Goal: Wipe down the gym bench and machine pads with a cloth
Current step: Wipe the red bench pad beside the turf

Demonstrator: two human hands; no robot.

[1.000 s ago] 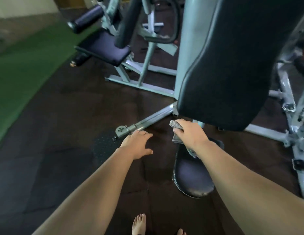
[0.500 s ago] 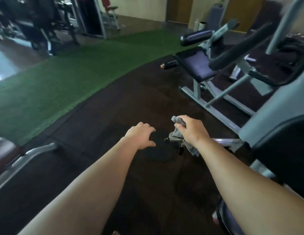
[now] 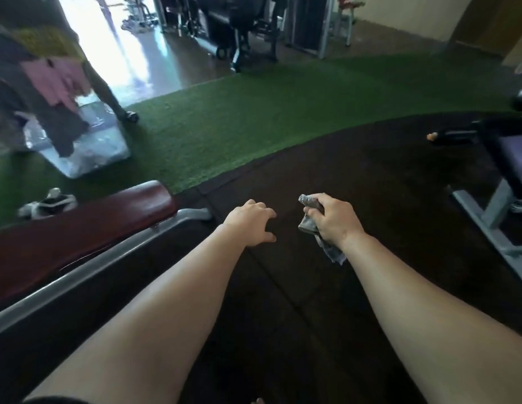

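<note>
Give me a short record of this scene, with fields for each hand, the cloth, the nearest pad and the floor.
left hand: empty, fingers loosely curled
right hand: grips the cloth
cloth: grey, bunched, one end hanging below the hand
nearest pad: dark red bench pad at left, on a grey frame, untouched
floor: black rubber mat, green turf beyond

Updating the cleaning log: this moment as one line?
right hand: grips cloth | left hand: empty, over floor | cloth: touching no pad | dark red bench pad: at left
</note>
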